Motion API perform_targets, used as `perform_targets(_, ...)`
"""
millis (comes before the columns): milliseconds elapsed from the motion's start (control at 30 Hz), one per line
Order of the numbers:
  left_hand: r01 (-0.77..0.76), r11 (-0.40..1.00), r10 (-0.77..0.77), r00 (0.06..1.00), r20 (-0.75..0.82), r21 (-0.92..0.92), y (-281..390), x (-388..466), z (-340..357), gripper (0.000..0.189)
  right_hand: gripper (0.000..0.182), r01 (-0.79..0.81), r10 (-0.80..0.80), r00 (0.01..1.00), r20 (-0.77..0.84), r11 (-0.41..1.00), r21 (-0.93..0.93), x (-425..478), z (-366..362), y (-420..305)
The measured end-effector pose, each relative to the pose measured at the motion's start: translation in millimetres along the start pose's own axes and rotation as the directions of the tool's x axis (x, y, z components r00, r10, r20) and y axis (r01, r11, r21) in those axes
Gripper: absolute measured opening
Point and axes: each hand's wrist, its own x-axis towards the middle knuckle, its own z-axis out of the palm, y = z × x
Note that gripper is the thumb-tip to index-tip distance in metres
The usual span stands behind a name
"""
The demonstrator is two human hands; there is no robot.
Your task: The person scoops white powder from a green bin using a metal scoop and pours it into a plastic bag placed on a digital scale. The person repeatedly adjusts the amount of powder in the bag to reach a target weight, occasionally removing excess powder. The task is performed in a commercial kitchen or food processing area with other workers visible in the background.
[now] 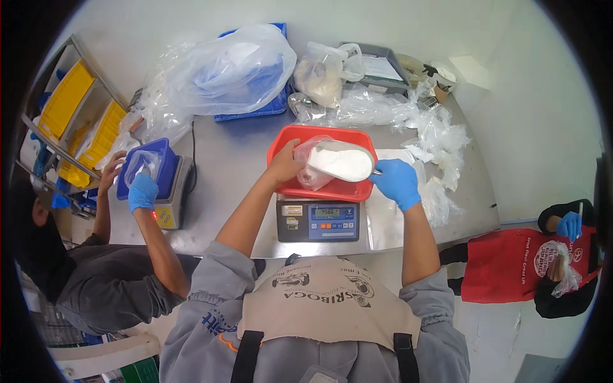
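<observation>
Gloved in blue, my right hand (396, 184) grips the handle of a metal scoop (372, 152) heaped with white powder (341, 163). The scoop is over a clear plastic bag (313, 178), at its mouth. My bare left hand (286, 163) holds the bag's rim on the left side. Inside a red plastic tub (325, 130) sits the bag, its lower part partly hidden by the scoop. Beneath the tub is a digital bench scale (318, 234) with a lit display and a row of buttons facing me.
At left, a co-worker's gloved hand (142, 191) works over a blue tub (168, 165) on another scale (177, 210). Behind lie a large plastic bag (230, 72), a powder-filled bag (318, 79), a grey tray (397, 55) and loose plastic bags (445, 143). Another person in a red apron (493, 268) stands right.
</observation>
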Motion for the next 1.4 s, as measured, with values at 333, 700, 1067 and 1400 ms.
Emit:
perform_targets(333, -0.292, 0.955, 0.293, 0.899, -0.325, 0.054, 30.6, -32.6, -36.8, 0.078, 0.033, -0.118, 0.137, 0.989, -0.055, 0.958, 0.260, -55.0, -37.2, 32.0)
perform_targets(700, -0.409, 0.885, 0.459, 0.848, -0.266, 0.224, 60.2, -36.8, -14.4, 0.049, 0.035, -0.064, 0.110, 0.985, -0.132, 0.950, 0.307, -57.9, -42.7, 24.0)
perform_targets(1067, -0.339, 0.831, 0.454, 0.871, -0.186, 0.442, 25.3, -26.6, -5.4, 0.041, 0.035, -0.157, 0.201, 0.978, -0.055, 0.884, 0.440, -86.3, -19.7, 57.3)
perform_targets(1400, 0.015, 0.857, -0.008, 1.000, -0.016, 0.515, 6.5, 5.3, 17.8, 0.046, 0.029, 0.011, -0.018, 0.991, -0.129, 0.999, -0.048, -24.1, -6.2, 7.0)
